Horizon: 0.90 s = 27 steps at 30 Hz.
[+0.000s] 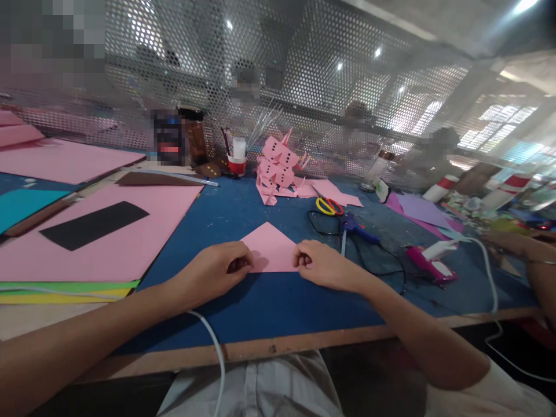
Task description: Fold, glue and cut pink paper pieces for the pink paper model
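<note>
The left hand is closing its curled fingers on the left corner of a folded pink paper triangle, and the right hand is doing the same on the right corner; whether the thumbs are slipping under the sheet is hidden. The triangle is lying flat on the blue table, near its front edge, its point aiming away. Behind the right hand, yellow-and-red scissors and a blue glue gun are lying close together. A large pink sheet is lying well to the left, carrying a black strip.
</note>
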### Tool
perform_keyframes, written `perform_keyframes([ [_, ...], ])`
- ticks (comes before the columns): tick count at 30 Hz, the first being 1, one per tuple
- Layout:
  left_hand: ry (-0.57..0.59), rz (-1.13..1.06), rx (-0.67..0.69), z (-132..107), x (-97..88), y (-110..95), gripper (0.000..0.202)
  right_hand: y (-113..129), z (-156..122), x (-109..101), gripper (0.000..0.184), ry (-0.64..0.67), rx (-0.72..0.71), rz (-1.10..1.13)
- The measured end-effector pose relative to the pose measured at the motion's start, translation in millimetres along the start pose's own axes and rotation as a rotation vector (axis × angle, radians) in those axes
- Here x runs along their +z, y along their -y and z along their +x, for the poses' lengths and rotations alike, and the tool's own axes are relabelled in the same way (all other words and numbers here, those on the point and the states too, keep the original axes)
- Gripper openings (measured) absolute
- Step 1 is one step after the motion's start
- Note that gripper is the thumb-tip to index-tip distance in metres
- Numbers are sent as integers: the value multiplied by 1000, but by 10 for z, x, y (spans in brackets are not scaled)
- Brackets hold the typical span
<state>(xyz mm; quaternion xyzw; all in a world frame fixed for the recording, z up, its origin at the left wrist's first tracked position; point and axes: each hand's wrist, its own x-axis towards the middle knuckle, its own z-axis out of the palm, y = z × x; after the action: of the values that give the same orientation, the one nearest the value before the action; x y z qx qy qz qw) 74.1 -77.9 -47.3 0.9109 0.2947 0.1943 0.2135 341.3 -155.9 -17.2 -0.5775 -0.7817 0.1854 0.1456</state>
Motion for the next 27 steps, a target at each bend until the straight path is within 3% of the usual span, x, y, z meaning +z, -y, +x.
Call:
perform_keyframes([
  [10, 4, -15, 43, -5, 5, 17, 11, -206, -177, -239, 34, 63, -14, -38],
  [16, 12, 9, 60, -15, -1, 10, 13, -27, -335, -312, 20, -114, -110, -103],
  [22, 22, 22, 68, -22, -20, -37, 13, 105, -311, -140, 13, -12, -310, -503],
  [27, 40, 33, 65, -10, -17, -37, 16, 107, -228, -93, 10, 14, -370, -695],
])
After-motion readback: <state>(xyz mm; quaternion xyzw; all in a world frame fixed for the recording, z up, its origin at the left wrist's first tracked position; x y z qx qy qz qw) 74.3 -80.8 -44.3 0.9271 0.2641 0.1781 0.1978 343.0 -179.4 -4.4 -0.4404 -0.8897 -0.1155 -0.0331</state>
